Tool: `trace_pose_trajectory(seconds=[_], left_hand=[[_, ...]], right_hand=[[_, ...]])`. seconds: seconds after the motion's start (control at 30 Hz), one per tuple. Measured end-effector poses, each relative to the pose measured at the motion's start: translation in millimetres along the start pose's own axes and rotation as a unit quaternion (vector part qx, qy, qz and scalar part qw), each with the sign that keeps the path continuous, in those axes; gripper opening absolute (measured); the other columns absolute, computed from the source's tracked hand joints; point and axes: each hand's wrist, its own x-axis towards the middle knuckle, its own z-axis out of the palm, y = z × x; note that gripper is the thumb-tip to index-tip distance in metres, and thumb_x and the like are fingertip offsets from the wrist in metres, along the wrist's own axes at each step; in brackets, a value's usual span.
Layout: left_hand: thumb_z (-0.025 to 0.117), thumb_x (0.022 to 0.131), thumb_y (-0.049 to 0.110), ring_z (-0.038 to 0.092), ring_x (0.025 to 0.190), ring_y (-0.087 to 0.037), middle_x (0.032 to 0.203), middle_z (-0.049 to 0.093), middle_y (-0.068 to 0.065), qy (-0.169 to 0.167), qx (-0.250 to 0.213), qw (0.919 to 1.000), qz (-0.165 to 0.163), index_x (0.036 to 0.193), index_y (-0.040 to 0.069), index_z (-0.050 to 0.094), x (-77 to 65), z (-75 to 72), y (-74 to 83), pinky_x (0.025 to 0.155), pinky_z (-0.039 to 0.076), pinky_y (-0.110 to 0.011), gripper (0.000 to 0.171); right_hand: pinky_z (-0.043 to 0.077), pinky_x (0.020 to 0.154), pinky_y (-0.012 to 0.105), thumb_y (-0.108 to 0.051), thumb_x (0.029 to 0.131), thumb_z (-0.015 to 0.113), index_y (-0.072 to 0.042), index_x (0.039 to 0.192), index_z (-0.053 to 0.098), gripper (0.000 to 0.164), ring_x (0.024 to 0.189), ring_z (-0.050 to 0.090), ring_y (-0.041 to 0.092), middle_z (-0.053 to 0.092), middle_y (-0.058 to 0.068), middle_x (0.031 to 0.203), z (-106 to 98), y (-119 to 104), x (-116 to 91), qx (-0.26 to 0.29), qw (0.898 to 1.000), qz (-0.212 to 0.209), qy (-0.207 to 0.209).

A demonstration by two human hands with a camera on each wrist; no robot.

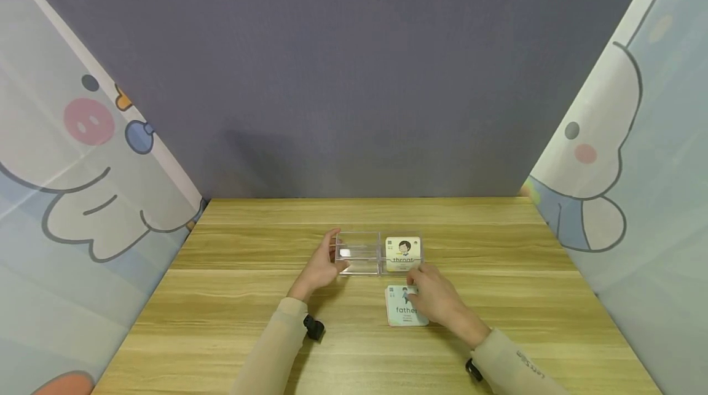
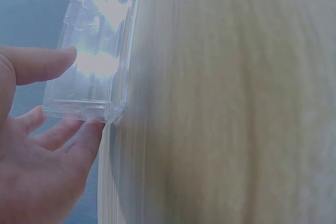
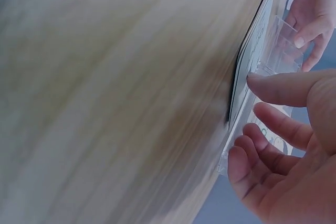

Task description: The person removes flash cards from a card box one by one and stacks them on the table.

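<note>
Left hand [image 1: 321, 265] grasping a clear box [image 1: 380, 254], right hand [image 1: 437, 297] at the card stack [image 1: 402, 316].
Head: the stack lies at the box's five o'clock. Left wrist: the hand spans the box's six-o'clock end. Right wrist: the right hand, loosely curled, seemingly grips nothing.

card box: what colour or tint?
The box is clear, see-through and untinted, with bright white glare. Best seen in the left wrist view.
</note>
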Motion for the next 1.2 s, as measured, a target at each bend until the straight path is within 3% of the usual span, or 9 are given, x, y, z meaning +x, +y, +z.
trace_pose_trajectory(seconds=[0.23, 0.43, 0.7, 0.97, 1.2], left_hand=[[0.07, 0.093, 0.002, 0.045, 0.134, -0.046, 0.146, 0.045, -0.022, -0.001, -0.002, 1.0, -0.002, 0.16, 0.008, 0.02, -0.8, -1.0, -0.1, 0.113, 0.038, -0.057, 0.084], [0.069, 0.094, 0.003, 0.044, 0.135, -0.046, 0.146, 0.044, -0.021, -0.001, -0.003, 1.0, -0.003, 0.161, 0.01, 0.02, -0.5, -1.5, -0.3, 0.114, 0.038, -0.057, 0.083], [0.07, 0.093, 0.002, 0.046, 0.134, -0.045, 0.146, 0.045, -0.021, -0.001, 0.001, 1.0, -0.001, 0.16, 0.008, 0.02, -0.5, -0.6, -0.8, 0.112, 0.04, -0.056, 0.084], [0.07, 0.094, 0.003, 0.046, 0.134, -0.045, 0.147, 0.044, -0.022, -0.001, 0.001, 1.0, -0.003, 0.161, 0.009, 0.02, -1.2, -1.2, 0.9, 0.112, 0.04, -0.057, 0.083], [0.07, 0.094, 0.003, 0.046, 0.134, -0.045, 0.146, 0.045, -0.02, -0.002, 0.007, 1.0, -0.002, 0.16, 0.008, 0.02, -2.2, -1.0, 1.5, 0.111, 0.04, -0.058, 0.083]], right_hand=[[0.054, 0.069, 0.033, -0.003, 0.08, 0.08, -0.009, 0.093, 0.07, 0.017, 0.083, 0.057, 0.017, 0.062, 0.0, 0.089, -3.7, 0.3, 1.9, 0.031, 0.999, 0.005, 0.004], [0.05, 0.064, 0.032, 0.0, 0.082, 0.076, -0.007, 0.093, 0.07, 0.014, 0.077, 0.053, 0.015, 0.058, -0.002, 0.082, -8.7, -0.3, 2.9, 0.035, 0.999, 0.002, 0.007], [0.053, 0.068, 0.033, -0.003, 0.085, 0.076, -0.009, 0.092, 0.07, 0.011, 0.079, 0.057, 0.015, 0.062, -0.001, 0.086, -15.2, -3.6, 6.1, 0.028, 0.999, -0.006, 0.035], [0.051, 0.061, 0.03, -0.006, 0.087, 0.075, -0.011, 0.088, 0.068, 0.009, 0.074, 0.054, 0.013, 0.06, -0.002, 0.083, -20.0, -4.4, 10.0, 0.031, 0.998, -0.015, 0.059], [0.056, 0.067, 0.034, -0.005, 0.087, 0.075, -0.009, 0.09, 0.069, 0.008, 0.081, 0.061, 0.017, 0.063, 0.002, 0.088, -25.3, -5.4, 12.1, 0.035, 0.997, -0.014, 0.07]])
